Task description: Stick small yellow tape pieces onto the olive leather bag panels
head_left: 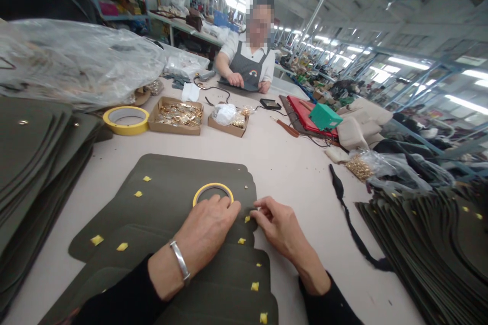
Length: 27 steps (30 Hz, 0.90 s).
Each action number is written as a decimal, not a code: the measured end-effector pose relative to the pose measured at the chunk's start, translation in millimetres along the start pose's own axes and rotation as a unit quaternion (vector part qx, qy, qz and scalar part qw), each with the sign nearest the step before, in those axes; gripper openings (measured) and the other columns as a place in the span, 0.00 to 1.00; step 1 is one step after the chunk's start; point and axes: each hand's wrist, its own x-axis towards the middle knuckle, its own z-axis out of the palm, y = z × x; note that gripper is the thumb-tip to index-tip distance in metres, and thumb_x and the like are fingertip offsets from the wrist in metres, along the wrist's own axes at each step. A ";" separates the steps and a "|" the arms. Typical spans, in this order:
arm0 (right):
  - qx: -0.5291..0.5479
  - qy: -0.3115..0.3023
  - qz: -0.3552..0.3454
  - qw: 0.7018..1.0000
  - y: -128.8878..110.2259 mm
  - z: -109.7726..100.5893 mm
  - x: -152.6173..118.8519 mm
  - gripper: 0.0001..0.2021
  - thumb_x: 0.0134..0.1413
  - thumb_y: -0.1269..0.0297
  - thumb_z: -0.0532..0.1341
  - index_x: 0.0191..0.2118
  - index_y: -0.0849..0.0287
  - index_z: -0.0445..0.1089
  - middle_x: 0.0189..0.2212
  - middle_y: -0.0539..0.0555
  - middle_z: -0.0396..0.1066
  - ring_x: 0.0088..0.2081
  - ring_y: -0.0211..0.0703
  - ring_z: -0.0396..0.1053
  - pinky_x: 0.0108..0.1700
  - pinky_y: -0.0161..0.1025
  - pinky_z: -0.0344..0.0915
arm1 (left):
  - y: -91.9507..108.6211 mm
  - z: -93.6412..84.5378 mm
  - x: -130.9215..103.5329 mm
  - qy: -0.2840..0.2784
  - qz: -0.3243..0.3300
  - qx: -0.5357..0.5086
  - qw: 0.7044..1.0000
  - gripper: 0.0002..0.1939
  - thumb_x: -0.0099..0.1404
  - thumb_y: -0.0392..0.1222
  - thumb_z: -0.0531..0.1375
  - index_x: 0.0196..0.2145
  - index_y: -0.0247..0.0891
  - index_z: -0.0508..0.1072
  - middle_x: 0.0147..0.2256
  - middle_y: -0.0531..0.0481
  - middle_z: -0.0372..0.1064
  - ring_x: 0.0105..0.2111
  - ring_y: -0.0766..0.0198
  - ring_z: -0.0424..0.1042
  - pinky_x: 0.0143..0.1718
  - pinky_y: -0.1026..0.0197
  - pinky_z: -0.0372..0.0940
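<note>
Dark olive panels [168, 188] overlap on the table in front of me, with small yellow tape pieces [122, 247] stuck on them. My left hand [209, 228] has its fingers curled at the near side of a yellow tape roll [214, 186], which rests on the top panel. At the panels' right edge is my right hand [280, 223], thumb and index finger bent close together beside a yellow tape piece [247, 219]. Whatever may be between those fingertips is too small to make out. A metal stud [246, 187] shows near the top panel's right edge.
Stacked panels stand left [26, 147] and right [412, 244]. Behind are a larger tape roll [125, 118], a box of metal parts [177, 117], a smaller box [229, 124] and an awl [286, 127]. A black strap [353, 223] lies right. A person works opposite.
</note>
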 end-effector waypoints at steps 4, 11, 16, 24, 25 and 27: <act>-0.067 -0.040 -0.108 0.991 3.0 3.2 -2.8 0.07 0.56 0.74 0.57 0.34 0.59 0.72 0.30 0.53 0.71 0.31 0.40 0.69 0.35 0.34 0.63 | -1.7 -1.4 0.0 -0.006 -0.005 -0.012 1.000 0.10 0.66 0.29 0.49 0.36 0.40 0.67 0.34 0.47 0.69 0.36 0.54 0.68 0.33 0.55 0.66; -0.117 -0.046 0.021 0.992 -9.8 17.0 6.1 0.08 0.53 0.73 0.58 0.30 0.58 0.75 0.27 0.53 0.74 0.28 0.40 0.70 0.33 0.34 0.62 | 6.1 -4.4 -2.1 -0.029 -0.006 -0.028 0.999 0.10 0.66 0.29 0.49 0.36 0.39 0.68 0.34 0.47 0.70 0.36 0.56 0.69 0.34 0.57 0.65; -0.088 -0.083 0.035 0.992 -12.3 2.3 8.4 0.08 0.48 0.73 0.58 0.27 0.58 0.75 0.25 0.52 0.74 0.26 0.39 0.69 0.30 0.33 0.59 | 7.6 -10.4 -3.6 -0.048 0.021 -0.091 0.994 0.08 0.66 0.32 0.50 0.35 0.39 0.68 0.33 0.49 0.71 0.34 0.57 0.72 0.33 0.58 0.66; 0.106 -0.103 0.015 0.989 -9.1 -20.9 4.1 0.09 0.51 0.73 0.58 0.33 0.57 0.76 0.27 0.49 0.75 0.27 0.37 0.69 0.30 0.31 0.63 | -12.4 -9.0 -1.1 0.114 0.067 -0.203 0.970 0.14 0.69 0.35 0.51 0.51 0.43 0.65 0.46 0.51 0.73 0.43 0.64 0.73 0.43 0.64 0.68; 0.132 -0.049 0.015 0.990 -11.6 -20.5 4.4 0.09 0.53 0.72 0.58 0.35 0.58 0.76 0.29 0.50 0.76 0.30 0.38 0.70 0.33 0.33 0.64 | -13.1 -6.2 -1.1 0.123 0.081 -0.207 0.967 0.18 0.69 0.35 0.51 0.56 0.43 0.61 0.48 0.51 0.72 0.46 0.65 0.73 0.46 0.64 0.67; 0.168 0.023 -0.010 0.985 -17.1 -18.8 4.9 0.09 0.56 0.70 0.58 0.39 0.59 0.74 0.33 0.52 0.76 0.33 0.39 0.71 0.37 0.34 0.66 | -12.7 -0.7 -1.1 0.129 0.092 -0.206 0.965 0.25 0.69 0.35 0.51 0.62 0.44 0.52 0.52 0.50 0.70 0.49 0.65 0.71 0.49 0.64 0.67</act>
